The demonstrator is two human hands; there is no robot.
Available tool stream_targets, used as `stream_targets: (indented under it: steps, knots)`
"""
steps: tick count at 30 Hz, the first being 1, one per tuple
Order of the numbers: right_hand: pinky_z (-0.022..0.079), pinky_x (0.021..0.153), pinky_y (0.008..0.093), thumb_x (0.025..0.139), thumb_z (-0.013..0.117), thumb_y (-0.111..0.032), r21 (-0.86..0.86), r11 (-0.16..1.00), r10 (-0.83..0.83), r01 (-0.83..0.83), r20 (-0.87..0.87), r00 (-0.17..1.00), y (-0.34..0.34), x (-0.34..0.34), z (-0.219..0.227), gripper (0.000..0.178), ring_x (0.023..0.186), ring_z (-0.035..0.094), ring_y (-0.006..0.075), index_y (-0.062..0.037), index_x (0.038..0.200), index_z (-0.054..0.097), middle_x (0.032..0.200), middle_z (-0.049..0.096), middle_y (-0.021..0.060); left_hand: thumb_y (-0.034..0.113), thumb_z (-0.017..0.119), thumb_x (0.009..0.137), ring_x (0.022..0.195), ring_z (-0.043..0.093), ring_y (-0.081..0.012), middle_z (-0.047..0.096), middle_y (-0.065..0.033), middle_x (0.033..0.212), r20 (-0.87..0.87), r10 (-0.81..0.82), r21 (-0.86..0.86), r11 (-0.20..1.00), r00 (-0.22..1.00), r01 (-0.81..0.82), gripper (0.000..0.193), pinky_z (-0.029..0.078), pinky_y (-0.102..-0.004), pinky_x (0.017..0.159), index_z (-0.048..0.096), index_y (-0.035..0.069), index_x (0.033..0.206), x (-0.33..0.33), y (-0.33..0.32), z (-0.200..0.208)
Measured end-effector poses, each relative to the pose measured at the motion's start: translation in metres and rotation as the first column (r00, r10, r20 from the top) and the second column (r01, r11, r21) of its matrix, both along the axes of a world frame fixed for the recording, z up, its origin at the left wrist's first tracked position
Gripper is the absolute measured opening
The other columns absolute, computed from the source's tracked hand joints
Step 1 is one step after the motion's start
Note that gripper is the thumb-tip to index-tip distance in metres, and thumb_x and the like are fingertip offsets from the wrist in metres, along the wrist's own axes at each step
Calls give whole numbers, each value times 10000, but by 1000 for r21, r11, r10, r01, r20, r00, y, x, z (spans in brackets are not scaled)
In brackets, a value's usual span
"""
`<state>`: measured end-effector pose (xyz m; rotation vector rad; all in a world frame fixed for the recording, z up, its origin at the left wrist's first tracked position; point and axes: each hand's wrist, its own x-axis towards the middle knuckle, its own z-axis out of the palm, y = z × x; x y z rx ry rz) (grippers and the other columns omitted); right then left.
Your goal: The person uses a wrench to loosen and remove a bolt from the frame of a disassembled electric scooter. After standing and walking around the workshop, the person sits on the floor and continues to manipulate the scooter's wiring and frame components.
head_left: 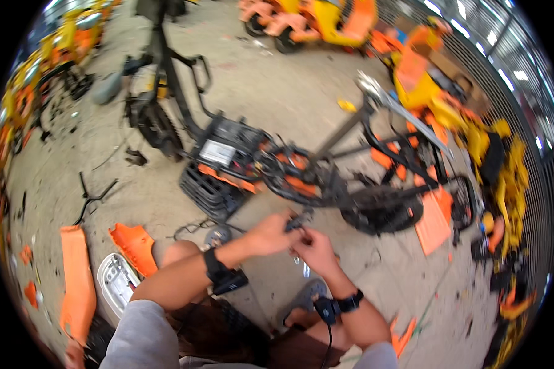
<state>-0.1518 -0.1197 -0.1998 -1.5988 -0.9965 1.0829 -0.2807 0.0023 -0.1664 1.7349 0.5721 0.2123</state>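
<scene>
Your left hand point(266, 236) has its fingers curled in on a small dark piece point(298, 220), which sits right at their tips. Your right hand point(316, 251) meets it there, thumb and fingertips drawn close together; you can't tell from this view whether they pinch the piece too. It looks dark grey to black, short and irregular, its details blurred.

Just beyond your fingers stretches a bare scooter frame point(332, 183), its dark tubes uncovered and scuffed. Ahead and left of your fingers, its middle carries a black box point(229, 142) with a pale label on top, orange strips showing alongside and a tangle of dark cables nearby. The front wheel point(159, 128) lies farther off that way; the rear wheel point(381, 211) is to the right of your fingers. Well left of them, a long orange panel point(77, 283) and a white shell point(116, 278) rest on the floor point(277, 67).
</scene>
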Motion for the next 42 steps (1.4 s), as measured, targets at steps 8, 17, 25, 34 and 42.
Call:
stream_targets:
  steps: [8, 17, 25, 34, 42]
  knots:
    - [489, 549, 244, 851, 560, -97, 8, 997, -68, 72, -232, 970, 10, -9, 6, 241, 636, 618, 112, 23, 1056, 594, 832, 639, 53, 77, 598, 809, 838, 639, -372, 628, -233, 859, -43, -36, 366, 929, 998, 49, 371, 493, -387, 701, 506, -36, 1151, -4, 4, 2]
    - [425, 442, 227, 885, 615, -303, -133, 962, -273, 239, -406, 872, 20, -3, 9, 330, 528, 569, 89, 27, 886, 640, 771, 648, 47, 13, 594, 724, 977, 595, -375, 598, -264, 1037, 60, -143, 451, 887, 988, 101, 539, 469, -393, 838, 487, -25, 1251, -4, 17, -7]
    - [402, 440, 215, 839, 679, -362, -62, 922, -388, 383, -169, 906, 19, 5, 15, 388, 477, 512, 72, 14, 746, 659, 695, 648, 45, 69, 704, 697, 1045, 556, -361, 585, -216, 1107, 28, -224, 435, 881, 974, 189, 614, 445, -386, 890, 483, -6, 1265, -8, 16, 6]
    - [345, 404, 222, 838, 677, -329, -55, 900, -434, 433, -209, 876, 15, 10, 15, 363, 438, 466, 63, -16, 672, 601, 575, 534, 2, 120, 721, 711, 1000, 556, -346, 576, -172, 1013, -99, -117, 571, 807, 988, 153, 563, 452, -395, 857, 525, 35, 1232, -9, 6, 8]
    - [363, 439, 248, 854, 650, -303, -10, 866, -481, 499, -286, 829, 18, 13, 17, 322, 464, 475, 100, -49, 675, 565, 567, 504, 13, 113, 722, 699, 1009, 550, -353, 569, -178, 1046, -89, -105, 618, 774, 990, 138, 541, 452, -395, 871, 539, 30, 1201, -16, 22, 3]
